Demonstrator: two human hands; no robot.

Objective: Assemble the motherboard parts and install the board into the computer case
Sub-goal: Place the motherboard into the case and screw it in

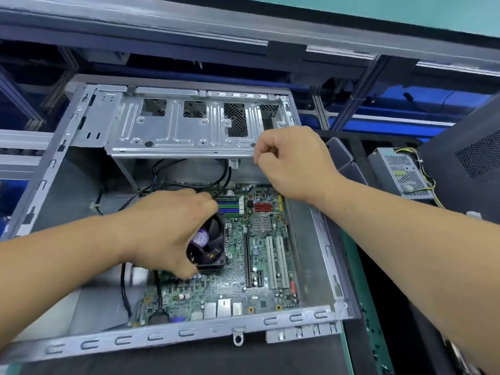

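Note:
The grey metal computer case [173, 336] lies open on its side in front of me. Inside it lies the green motherboard [232, 288], with white and black slots and blue and green memory slots. My left hand [162, 226] grips the black cooler fan [209, 249] on the board, fingers over its top and thumb at its near edge. My right hand [295, 161] is curled at the front right corner of the silver drive cage [173, 131], holding its edge. The board's left part is hidden under my left hand.
Black cables [189, 171] loop under the drive cage and down the case's left side. A grey power supply [400, 171] with yellow wires sits to the right, beside a black perforated panel [473, 163]. A metal rack frame runs overhead.

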